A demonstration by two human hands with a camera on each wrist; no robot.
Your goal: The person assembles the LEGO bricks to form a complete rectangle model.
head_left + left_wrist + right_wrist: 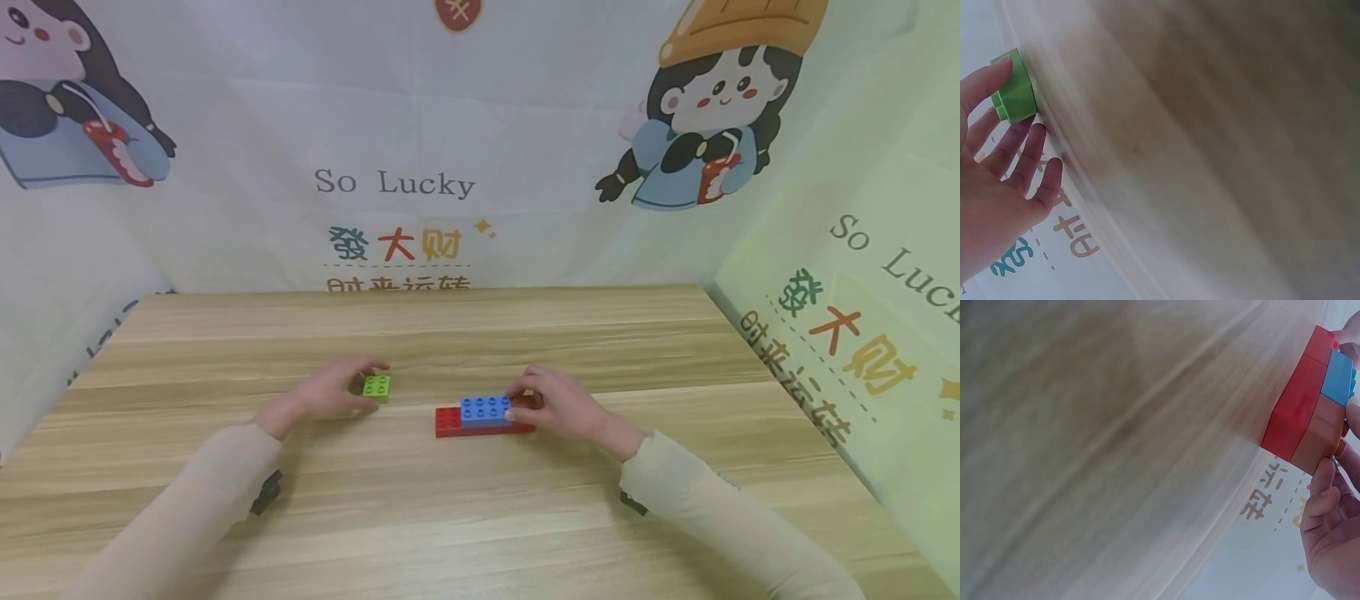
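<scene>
My left hand (330, 390) is around a small green building brick (377, 388), thumb on its near side and fingers on the far side. In the left wrist view, the thumb lies against the green brick (1017, 90) while the other fingers spread loosely below. My right hand (564, 404) holds an orange-brown brick (1319, 434) between thumb and fingers. That brick sits on a long red base (1297, 400), against the end of a blue brick (483, 408). In the head view the fingers mostly cover the orange-brown brick. Red studs show at the base's left end.
The wood-grained table (420, 517) carries the bricks near its middle. A white printed cloth (420, 108) hangs behind it and along the sides. Dark pieces of gear (267, 492) show beneath each forearm.
</scene>
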